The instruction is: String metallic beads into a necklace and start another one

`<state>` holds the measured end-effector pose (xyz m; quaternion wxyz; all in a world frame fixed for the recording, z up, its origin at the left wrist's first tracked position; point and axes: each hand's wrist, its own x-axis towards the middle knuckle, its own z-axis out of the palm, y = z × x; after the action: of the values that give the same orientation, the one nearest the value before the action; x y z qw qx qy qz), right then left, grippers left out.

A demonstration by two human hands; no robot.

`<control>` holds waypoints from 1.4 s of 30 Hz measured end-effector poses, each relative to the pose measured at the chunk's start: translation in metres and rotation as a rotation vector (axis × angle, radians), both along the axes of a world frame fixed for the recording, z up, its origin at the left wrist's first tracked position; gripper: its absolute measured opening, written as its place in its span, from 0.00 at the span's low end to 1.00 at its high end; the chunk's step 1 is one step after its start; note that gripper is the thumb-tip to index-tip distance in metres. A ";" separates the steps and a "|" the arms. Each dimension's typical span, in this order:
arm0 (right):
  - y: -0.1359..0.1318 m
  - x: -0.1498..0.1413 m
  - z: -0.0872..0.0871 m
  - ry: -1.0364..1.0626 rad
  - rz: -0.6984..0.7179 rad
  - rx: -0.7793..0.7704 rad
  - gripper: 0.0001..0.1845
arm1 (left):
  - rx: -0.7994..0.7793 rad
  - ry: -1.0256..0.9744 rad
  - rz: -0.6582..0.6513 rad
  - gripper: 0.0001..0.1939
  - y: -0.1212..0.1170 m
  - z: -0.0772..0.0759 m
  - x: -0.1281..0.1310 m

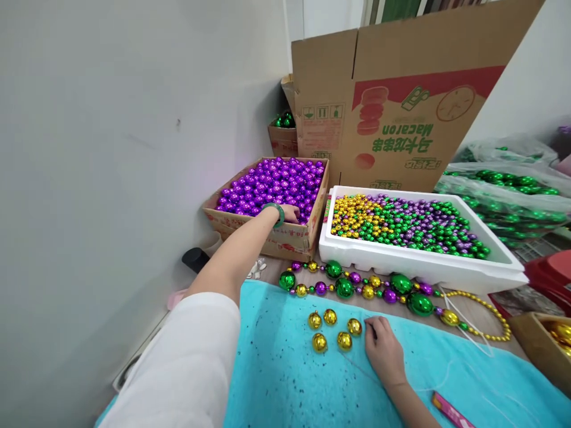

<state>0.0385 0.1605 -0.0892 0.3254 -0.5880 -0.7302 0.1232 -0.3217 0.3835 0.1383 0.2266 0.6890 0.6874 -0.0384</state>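
Observation:
My left hand (291, 213), with a green bangle (279, 215) at the wrist, reaches over the near wall of a cardboard box (285, 238) into shiny purple beads (272, 181). Its fingertips are hidden there. On the turquoise towel (276, 368) rests my right hand (384, 351), fingers curled together; whatever is between them does not show. Just left of it lie several loose gold beads (344, 340). A thin clear thread (359, 368) runs across the towel by this hand. Behind lies a strung garland of green, gold and purple beads (344, 288).
A white foam box (414, 255) holds small gold, green and purple beads. Behind it stands a tall carton (330, 137). Bags of green beads (504, 202) are at right, above a box of gold beads (542, 339). A pink-and-orange strip (450, 410) lies at the front.

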 end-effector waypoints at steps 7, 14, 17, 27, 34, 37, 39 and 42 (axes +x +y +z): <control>0.004 0.005 0.000 0.118 0.029 -0.016 0.13 | -0.022 -0.082 -0.028 0.23 0.005 -0.007 -0.007; 0.005 0.005 0.003 0.105 0.034 -0.020 0.13 | -0.023 -0.155 -0.014 0.22 0.015 -0.011 -0.019; 0.004 0.003 0.003 0.093 0.033 -0.026 0.12 | -0.025 -0.167 0.006 0.19 0.015 -0.010 -0.021; 0.003 0.003 0.001 0.061 0.023 -0.030 0.13 | 0.298 -0.423 0.162 0.26 -0.009 0.007 -0.027; 0.002 0.002 0.001 0.066 0.012 -0.048 0.14 | 0.259 -0.389 0.155 0.22 -0.015 0.011 -0.015; 0.002 0.002 0.001 0.076 0.014 -0.052 0.14 | 0.210 -0.347 0.132 0.20 -0.016 0.012 -0.008; 0.002 0.002 0.002 0.089 0.015 -0.055 0.14 | 0.204 -0.333 0.120 0.19 -0.017 0.013 -0.005; 0.002 0.003 0.004 0.121 0.025 -0.060 0.14 | 0.224 -0.365 0.090 0.20 -0.023 0.013 -0.005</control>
<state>0.0418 0.1629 -0.0851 0.3496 -0.5798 -0.7125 0.1843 -0.3267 0.3609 0.1516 0.2708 0.6739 0.6651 0.1740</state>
